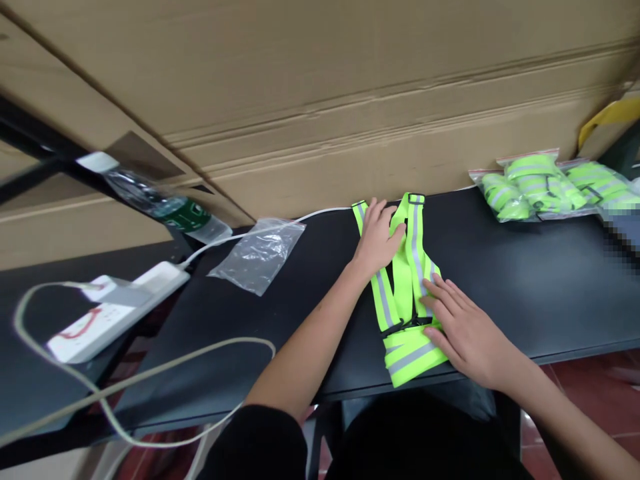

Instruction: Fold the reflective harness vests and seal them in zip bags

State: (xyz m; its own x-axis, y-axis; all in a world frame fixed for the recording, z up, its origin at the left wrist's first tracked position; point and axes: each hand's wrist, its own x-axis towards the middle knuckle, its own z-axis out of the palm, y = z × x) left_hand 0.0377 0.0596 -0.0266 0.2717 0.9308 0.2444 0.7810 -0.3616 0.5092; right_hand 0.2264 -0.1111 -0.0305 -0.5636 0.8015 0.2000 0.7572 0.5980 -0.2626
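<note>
A neon yellow-green reflective vest [415, 247] made of straps with silver stripes lies on the black table [310, 300], its straps running away from me. Black buckles join the straps near its lower part, above a folded band at the table's front edge. My left hand [376, 237] rests with spread fingers on the upper straps. Along the right side, my right hand [463, 327] lies flat, fingers stretched out over the vest's edge. Part of the straps is hidden under both hands.
An empty clear zip bag [260, 253] lies left of the vest. Farther left are a tilted water bottle [175, 207] and a white power strip [120, 310] with looping cables. Several bagged vests [540, 187] lie at the back right. Cardboard [350, 87] stands behind the table.
</note>
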